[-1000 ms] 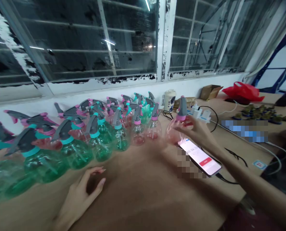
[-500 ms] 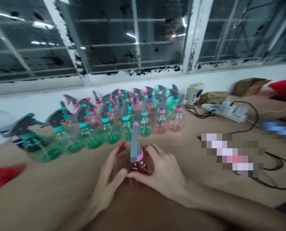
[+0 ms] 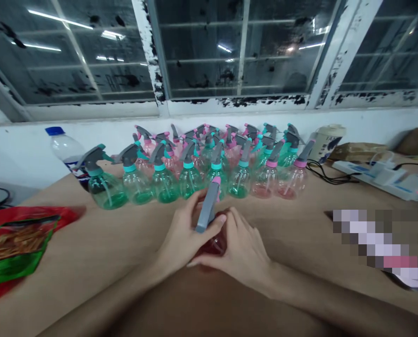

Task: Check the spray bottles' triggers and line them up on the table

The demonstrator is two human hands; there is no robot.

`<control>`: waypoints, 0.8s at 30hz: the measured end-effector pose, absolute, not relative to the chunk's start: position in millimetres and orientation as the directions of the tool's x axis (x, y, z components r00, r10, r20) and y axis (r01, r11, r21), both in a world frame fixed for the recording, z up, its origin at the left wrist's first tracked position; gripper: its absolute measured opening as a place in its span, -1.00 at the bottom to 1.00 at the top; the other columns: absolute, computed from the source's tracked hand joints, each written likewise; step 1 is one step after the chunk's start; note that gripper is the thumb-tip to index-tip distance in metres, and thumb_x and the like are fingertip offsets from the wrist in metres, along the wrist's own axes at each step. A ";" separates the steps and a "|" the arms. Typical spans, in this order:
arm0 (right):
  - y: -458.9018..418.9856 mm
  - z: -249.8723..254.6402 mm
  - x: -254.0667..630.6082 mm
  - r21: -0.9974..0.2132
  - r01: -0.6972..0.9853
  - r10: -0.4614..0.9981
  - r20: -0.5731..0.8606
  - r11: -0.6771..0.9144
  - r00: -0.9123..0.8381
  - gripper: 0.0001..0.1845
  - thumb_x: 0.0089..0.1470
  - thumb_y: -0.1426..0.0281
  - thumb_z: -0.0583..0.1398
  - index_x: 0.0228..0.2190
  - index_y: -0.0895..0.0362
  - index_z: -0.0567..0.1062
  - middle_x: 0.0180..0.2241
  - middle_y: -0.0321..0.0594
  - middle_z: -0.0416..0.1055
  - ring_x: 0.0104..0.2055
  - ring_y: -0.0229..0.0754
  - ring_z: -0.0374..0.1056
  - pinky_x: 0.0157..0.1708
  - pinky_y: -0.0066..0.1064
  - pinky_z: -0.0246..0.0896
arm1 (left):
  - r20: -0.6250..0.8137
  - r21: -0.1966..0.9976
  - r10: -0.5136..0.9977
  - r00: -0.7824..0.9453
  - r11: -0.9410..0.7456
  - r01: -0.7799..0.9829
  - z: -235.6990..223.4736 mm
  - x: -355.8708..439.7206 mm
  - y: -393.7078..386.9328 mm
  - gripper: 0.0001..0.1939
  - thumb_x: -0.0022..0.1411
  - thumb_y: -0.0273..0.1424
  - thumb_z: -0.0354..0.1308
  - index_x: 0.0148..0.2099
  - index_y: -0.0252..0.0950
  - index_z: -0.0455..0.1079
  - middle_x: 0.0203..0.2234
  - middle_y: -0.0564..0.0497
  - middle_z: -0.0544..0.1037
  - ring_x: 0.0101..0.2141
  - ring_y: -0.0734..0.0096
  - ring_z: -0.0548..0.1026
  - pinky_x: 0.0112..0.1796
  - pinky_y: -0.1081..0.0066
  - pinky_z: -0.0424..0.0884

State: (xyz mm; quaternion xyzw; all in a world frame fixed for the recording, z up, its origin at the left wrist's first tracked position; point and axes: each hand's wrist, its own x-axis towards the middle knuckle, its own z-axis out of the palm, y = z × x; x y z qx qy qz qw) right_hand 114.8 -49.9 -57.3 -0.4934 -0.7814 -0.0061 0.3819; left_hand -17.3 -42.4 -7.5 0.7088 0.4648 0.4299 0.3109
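Gripping the pink bottle (image 3: 215, 245), the hands (image 3: 184, 234) have shifted, the left now higher.

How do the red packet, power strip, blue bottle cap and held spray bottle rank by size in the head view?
1. Red packet
2. Power strip
3. Blue bottle cap
Unranked: held spray bottle, partly hidden.

Spray bottles (image 3: 191, 180) ahead — room rightward
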 end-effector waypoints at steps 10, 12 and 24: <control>-17.8 -77.0 179.6 -0.372 0.670 0.753 0.465 0.643 -0.465 -0.56 0.11 0.04 0.07 -0.12 0.09 0.35 -0.13 -0.16 0.41 -0.01 -0.08 0.28 0.14 0.04 -0.10 | 0.277 0.816 0.948 0.156 -0.318 0.483 -1.9 -17.7 -33.9 -0.89 0.04 -0.42 0.06 -0.43 -0.21 0.41 -0.68 0.16 0.33 -0.63 0.47 0.28 -0.54 0.45 0.30; -9.4 -87.6 187.5 -0.408 0.698 0.796 0.443 0.588 -0.412 -0.66 0.16 0.10 0.05 -0.20 0.09 0.37 -0.18 -0.18 0.42 -0.04 -0.11 0.31 0.12 0.02 -0.06 | 0.248 0.819 0.954 0.167 -0.299 0.489 1.4 -17.0 -35.1 -0.86 0.03 -0.42 0.05 -0.52 -0.21 0.38 -0.72 0.16 0.30 -0.64 0.46 0.29 -0.56 0.45 0.29; -5.2 -104.0 192.1 -0.325 0.717 0.744 0.536 0.617 -0.398 -0.82 0.16 0.25 0.10 -0.35 0.09 0.41 -0.38 -0.31 0.42 -0.25 -0.20 0.39 0.16 0.05 -0.14 | 0.226 0.924 0.949 0.220 -0.280 0.259 -9.5 -18.1 -33.0 -0.91 0.16 -0.37 0.08 -0.28 -0.22 0.38 -0.37 0.05 0.50 -0.30 0.35 0.50 -0.22 0.37 0.41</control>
